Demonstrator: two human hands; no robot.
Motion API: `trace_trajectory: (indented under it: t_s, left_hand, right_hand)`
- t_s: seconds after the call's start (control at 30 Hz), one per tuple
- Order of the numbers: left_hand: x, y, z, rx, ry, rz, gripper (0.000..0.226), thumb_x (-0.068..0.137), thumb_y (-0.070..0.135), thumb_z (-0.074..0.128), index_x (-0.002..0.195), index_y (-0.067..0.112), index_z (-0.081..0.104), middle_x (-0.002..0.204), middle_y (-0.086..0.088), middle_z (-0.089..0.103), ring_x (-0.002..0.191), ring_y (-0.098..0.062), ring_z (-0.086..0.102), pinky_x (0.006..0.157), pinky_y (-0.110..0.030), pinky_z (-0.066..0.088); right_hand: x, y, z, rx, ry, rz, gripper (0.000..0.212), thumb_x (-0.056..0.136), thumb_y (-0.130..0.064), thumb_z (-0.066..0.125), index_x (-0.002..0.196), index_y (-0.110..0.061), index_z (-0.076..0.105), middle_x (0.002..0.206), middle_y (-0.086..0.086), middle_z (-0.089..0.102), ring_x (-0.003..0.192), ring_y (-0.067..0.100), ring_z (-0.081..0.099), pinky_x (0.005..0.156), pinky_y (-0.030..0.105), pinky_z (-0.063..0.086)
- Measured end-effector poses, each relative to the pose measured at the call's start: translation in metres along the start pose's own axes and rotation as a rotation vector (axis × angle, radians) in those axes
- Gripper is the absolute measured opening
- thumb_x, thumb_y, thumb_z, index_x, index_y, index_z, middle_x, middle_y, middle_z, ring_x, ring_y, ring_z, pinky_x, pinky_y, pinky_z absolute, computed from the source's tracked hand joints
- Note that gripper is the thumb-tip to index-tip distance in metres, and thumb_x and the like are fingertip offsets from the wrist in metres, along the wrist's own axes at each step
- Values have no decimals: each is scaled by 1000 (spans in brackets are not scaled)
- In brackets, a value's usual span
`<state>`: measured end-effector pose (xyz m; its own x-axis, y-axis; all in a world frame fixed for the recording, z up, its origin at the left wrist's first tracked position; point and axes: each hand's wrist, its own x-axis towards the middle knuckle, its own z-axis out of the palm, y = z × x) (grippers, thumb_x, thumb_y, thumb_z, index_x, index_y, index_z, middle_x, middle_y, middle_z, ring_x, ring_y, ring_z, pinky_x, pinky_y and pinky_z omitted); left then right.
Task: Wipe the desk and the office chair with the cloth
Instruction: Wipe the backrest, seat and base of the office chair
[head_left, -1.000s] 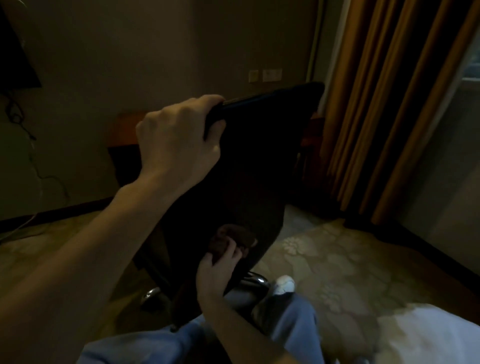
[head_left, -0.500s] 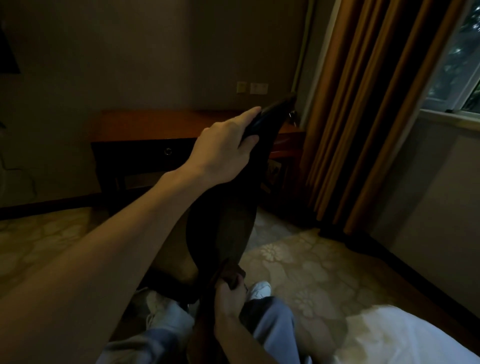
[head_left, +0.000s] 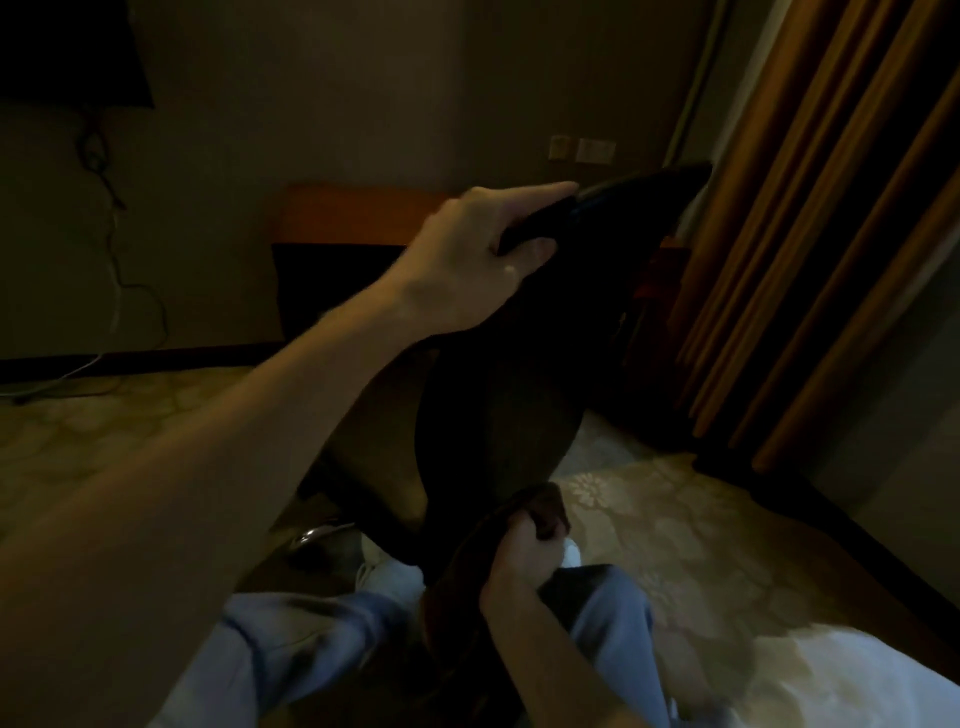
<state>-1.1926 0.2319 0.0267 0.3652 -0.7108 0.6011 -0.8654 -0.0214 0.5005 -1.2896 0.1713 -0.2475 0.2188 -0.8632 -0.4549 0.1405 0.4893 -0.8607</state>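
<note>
The black office chair (head_left: 524, 374) stands right in front of me, its backrest turned edge-on. My left hand (head_left: 483, 254) grips the top edge of that backrest. My right hand (head_left: 519, 561) is closed on a dark brown cloth (head_left: 540, 512) and presses it against the lower edge of the backrest, just above my knees. The wooden desk (head_left: 358, 213) stands behind the chair against the far wall, partly hidden by my left arm and the backrest.
Orange-brown curtains (head_left: 810, 234) hang at the right. A white bed corner (head_left: 841, 680) sits at the bottom right. Cables (head_left: 119, 270) trail down the left wall onto the patterned carpet (head_left: 675, 525). A chrome chair base leg (head_left: 317, 535) shows low down.
The chair has swivelled back and forth under my left hand. My right hand with the cloth has slid down from mid-backrest to its lower edge.
</note>
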Motion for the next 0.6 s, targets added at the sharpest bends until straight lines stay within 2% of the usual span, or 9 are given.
trace_trajectory:
  t_s: [0.07, 0.2, 0.3, 0.37, 0.43, 0.5, 0.53, 0.6]
  left_hand:
    - [-14, -12, -19, 25, 50, 26, 49, 98, 21, 60, 147, 28, 53, 137, 10, 63, 128, -5, 58, 110, -35, 48]
    - [-51, -41, -64, 80, 181, -1, 47, 96, 22, 54, 142, 28, 57, 132, 10, 65, 125, -1, 59, 111, -31, 46]
    - [-80, -65, -94, 155, 335, -48, 41, 97, 24, 50, 132, 45, 56, 123, 24, 65, 120, 1, 60, 105, -27, 49]
    - [-98, -83, -107, 177, 478, -132, 41, 99, 21, 50, 133, 44, 57, 121, 29, 64, 117, 4, 60, 103, -27, 51]
    - [-109, -101, -116, 171, 567, -287, 49, 101, 20, 53, 147, 33, 50, 133, 11, 63, 123, -6, 59, 106, -35, 50]
    - [-113, -110, -124, 131, 563, -453, 64, 99, 24, 57, 158, 32, 31, 144, 0, 57, 131, -16, 55, 112, -42, 46]
    - [-112, -111, -126, 159, 550, -498, 71, 98, 31, 56, 161, 31, 24, 149, -4, 53, 135, -22, 52, 114, -45, 43]
    - [-106, -105, -130, 282, 506, -481, 76, 94, 46, 52, 162, 28, 22, 158, -12, 41, 143, -31, 42, 118, -48, 36]
  right_hand:
    - [-2, -9, 0, 23, -24, -43, 36, 93, -16, 59, 127, -28, 56, 119, 7, 65, 110, 32, 63, 104, 55, 48]
    - [-17, -9, 10, 47, -69, -53, 39, 91, -6, 57, 128, -18, 58, 118, 17, 67, 110, 39, 63, 103, 57, 47]
    - [-33, -2, 17, 54, -116, -23, 37, 92, -3, 56, 127, -14, 57, 115, 20, 67, 108, 39, 63, 103, 56, 47]
    - [-40, 4, 21, 69, -116, -10, 37, 93, -2, 56, 128, -12, 57, 114, 19, 68, 107, 38, 64, 103, 53, 48]
    - [-49, 6, 25, 60, -125, -13, 39, 93, -1, 56, 130, -10, 57, 117, 21, 67, 109, 37, 63, 103, 52, 48]
    - [-55, 9, 27, 56, -148, -4, 43, 93, -3, 56, 135, -12, 55, 119, 20, 66, 110, 37, 63, 104, 52, 48]
    - [-57, 10, 26, 58, -162, -4, 44, 93, -3, 56, 136, -13, 55, 118, 19, 67, 109, 37, 63, 103, 52, 49]
    - [-57, 12, 28, 45, -176, -4, 47, 93, -5, 55, 138, -16, 54, 119, 18, 66, 108, 37, 63, 102, 52, 49]
